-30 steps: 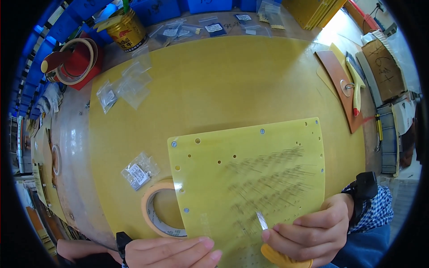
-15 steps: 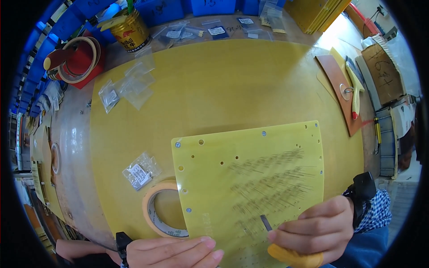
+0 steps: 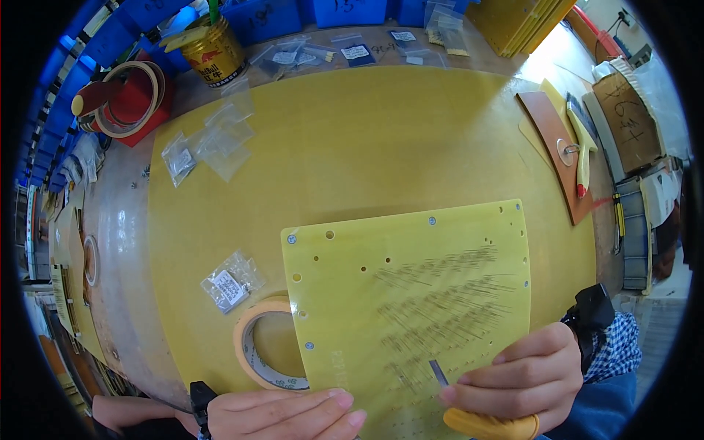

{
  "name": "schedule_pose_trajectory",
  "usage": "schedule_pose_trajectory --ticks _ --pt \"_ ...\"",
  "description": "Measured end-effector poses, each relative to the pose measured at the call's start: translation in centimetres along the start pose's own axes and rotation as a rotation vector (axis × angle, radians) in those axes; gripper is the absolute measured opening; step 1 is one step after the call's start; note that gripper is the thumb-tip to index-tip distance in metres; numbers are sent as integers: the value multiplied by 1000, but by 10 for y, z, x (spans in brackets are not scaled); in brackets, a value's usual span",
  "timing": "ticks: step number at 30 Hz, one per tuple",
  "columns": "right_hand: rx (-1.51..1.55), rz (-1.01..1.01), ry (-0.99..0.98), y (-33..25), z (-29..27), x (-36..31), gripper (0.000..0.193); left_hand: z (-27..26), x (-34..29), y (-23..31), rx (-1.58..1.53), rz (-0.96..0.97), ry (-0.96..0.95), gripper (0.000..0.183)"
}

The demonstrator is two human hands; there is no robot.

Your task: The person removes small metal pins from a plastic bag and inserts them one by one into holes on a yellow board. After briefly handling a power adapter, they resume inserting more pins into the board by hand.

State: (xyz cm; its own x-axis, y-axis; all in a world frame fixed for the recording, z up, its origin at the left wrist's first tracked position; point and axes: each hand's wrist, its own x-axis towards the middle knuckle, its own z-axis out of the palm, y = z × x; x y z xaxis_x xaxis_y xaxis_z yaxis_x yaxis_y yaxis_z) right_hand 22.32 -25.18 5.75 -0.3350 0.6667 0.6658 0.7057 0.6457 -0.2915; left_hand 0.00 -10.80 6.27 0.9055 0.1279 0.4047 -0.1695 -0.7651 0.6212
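Grips a slim, flat, silver metal tool (image 3: 438,372) in the right hand (image 3: 522,378) over a yellow, rounded-corner board (image 3: 337,301) bristling with thin dark wires (image 3: 423,339), low in view above a larger yellow sheet (image 3: 352,147). Lays the left hand (image 3: 282,414) across the board's lower left edge, apart from the right; cannot tell whether pinching it beneath.

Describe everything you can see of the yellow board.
The yellow board is a flat, glossy, plastic-looking sheet with rounded upper corners, and holes and screws near its edges. Thin dark pins project in slanting rows. Its top edge rises rightward; its bottom leaves the picture. It overlaps the tape roll. The left hand lies at its lower left; the right hand holds a slim metal tool over it, contact unclear.
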Motion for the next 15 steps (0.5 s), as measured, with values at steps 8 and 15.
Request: schedule_pose_trajectory --ticks 8,15 --pt "-113 -97 -70 0 0 -1 12 0 2 0 -4 16 8 23" --pt "-144 -145 -57 2 2 0 12 1 0 0 18 -2 15 22"
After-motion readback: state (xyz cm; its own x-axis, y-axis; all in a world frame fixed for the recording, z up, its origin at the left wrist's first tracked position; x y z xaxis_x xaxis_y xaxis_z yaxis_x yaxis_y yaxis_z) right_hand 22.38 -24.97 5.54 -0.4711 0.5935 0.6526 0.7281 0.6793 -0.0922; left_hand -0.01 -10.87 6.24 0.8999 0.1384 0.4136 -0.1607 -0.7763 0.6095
